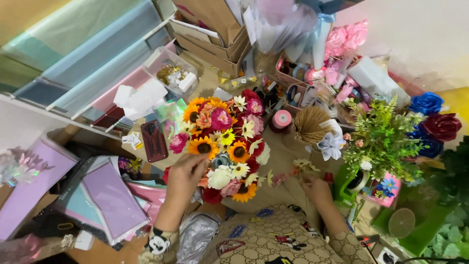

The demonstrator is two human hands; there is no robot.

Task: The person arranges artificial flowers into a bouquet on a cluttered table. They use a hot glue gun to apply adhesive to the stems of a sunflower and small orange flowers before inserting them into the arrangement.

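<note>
Left hand [183,176] grip: I see it closed around bouquet [224,146], centre bench | right hand [315,188] grip: pinched on small flower sprig [300,166], just right of bouquet

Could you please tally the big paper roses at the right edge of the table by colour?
Blue roses: 2
Dark red roses: 1
Total: 3
The second blue one is partly hidden behind the green sprigs.
</note>
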